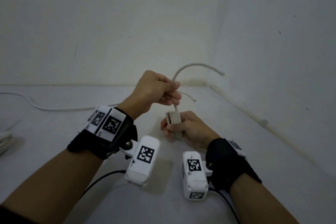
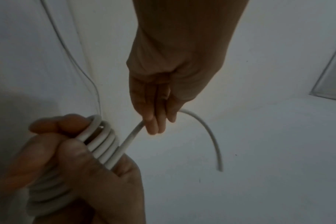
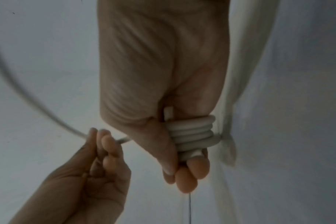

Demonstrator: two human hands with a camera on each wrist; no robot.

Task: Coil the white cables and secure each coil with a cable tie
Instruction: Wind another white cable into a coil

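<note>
- Head view: the right hand point(image 1: 189, 129) grips a white cable coil point(image 1: 174, 121) above the counter point(image 1: 54, 151); the left hand point(image 1: 156, 89) pinches the cable's loose tail point(image 1: 196, 66). A second cable point(image 1: 54, 108) runs off the left edge.
- Left wrist view: fingers point(image 2: 152, 115) hide part of the tail.
- Right wrist view: the coil's lower turns are hidden in the palm; the tail blurs.
</note>
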